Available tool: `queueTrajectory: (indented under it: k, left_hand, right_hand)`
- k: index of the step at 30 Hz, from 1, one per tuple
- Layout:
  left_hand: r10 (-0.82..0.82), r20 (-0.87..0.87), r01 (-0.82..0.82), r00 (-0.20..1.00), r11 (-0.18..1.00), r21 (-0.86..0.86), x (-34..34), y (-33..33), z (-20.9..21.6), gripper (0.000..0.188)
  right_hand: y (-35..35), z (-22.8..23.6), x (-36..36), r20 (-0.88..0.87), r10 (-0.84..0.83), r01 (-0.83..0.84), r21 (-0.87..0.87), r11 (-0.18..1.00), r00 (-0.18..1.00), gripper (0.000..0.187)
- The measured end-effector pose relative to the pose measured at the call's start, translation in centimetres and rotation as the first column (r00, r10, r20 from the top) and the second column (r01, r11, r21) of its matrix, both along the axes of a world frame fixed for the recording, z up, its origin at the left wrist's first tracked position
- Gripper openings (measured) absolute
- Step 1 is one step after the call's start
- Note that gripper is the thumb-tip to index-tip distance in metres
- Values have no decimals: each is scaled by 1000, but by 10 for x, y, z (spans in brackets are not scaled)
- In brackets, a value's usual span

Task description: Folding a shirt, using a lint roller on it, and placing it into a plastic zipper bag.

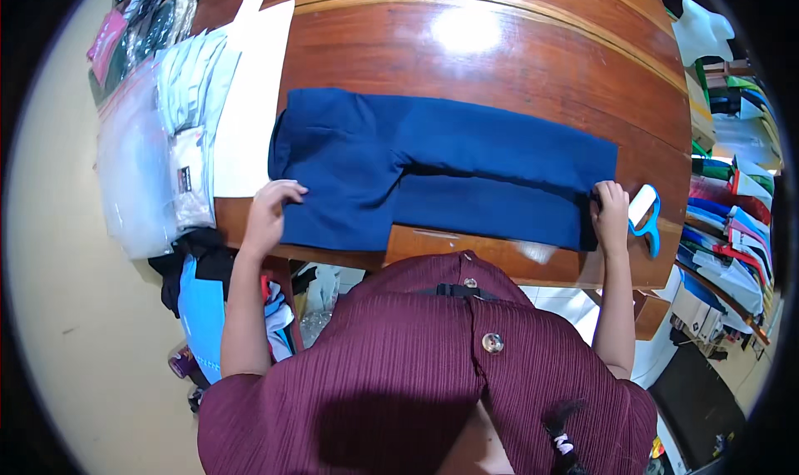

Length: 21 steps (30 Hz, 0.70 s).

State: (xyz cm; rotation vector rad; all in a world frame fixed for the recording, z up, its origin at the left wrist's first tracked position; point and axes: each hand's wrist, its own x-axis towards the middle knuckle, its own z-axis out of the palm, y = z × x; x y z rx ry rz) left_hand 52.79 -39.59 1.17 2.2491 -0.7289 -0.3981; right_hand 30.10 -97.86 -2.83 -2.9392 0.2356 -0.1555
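Blue trousers (pixel 441 171): laid flat along the near edge of the wooden table (pixel 516 50), folded lengthwise. Left hand (pixel 268 213) spread open, pressed on the waist end; right hand (pixel 612 217) pinched on the hem end. Step judged: smoothing. Next fold calls for matched ends. White sheet (pixel 250 100) beyond the waist end; blue-handled tool (pixel 645 213) beside the hem.

- Just one view: head cam, looking pretty much straight down over the wooden table (pixel 499 50), close in.
- Fisheye lens, so edges curve near the rim.
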Motion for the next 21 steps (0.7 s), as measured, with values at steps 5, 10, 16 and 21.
queueTrajectory:
  k: [5, 10, 16, 21]
  left_hand:
    - [16, 74, -38, 997, 950, 309, -1, 10, -4, 26]
    - [171, 419, -134, 892, 984, -116, 50, -75, 6, 33]
    - [12, 429, -316, 903, 694, 647, 98, -88, -73, 56]
    - [17, 490, -376, 871, 665, 645, 97, -58, -91, 56]
  right_hand:
    - [9, 36, 16, -397, -21, 27, 8, 1000, 918, 21]
    - [41, 12, 54, 40, -53, 50, 82, 995, 998, 36]
    - [45, -54, 75, -31, -244, 239, -119, 964, 969, 66]
    - [20, -66, 66, -48, -370, 356, -182, 917, 928, 74]
